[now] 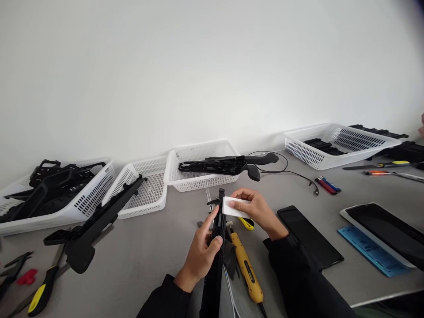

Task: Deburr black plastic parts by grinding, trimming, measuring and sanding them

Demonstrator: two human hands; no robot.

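My left hand [201, 251] is wrapped round a long black plastic frame part [217, 251] that stands lengthwise in front of me. My right hand [256, 210] pinches a small white rectangular piece [232, 207] against the far end of that part. Both sleeves are black. Just under the hands on the grey table [149, 256] lie a yellow electric screwdriver [247, 269] and a small yellow-handled tool [247, 223].
Several white baskets line the wall: one at the left [82, 205] full of black parts, one [152, 194] with a long black part [99, 221] leaning out, one [198, 179] in the middle, one [334, 145] at the right. A black phone [308, 236], tablet [387, 229], blue card [371, 249] and screwdrivers lie around.
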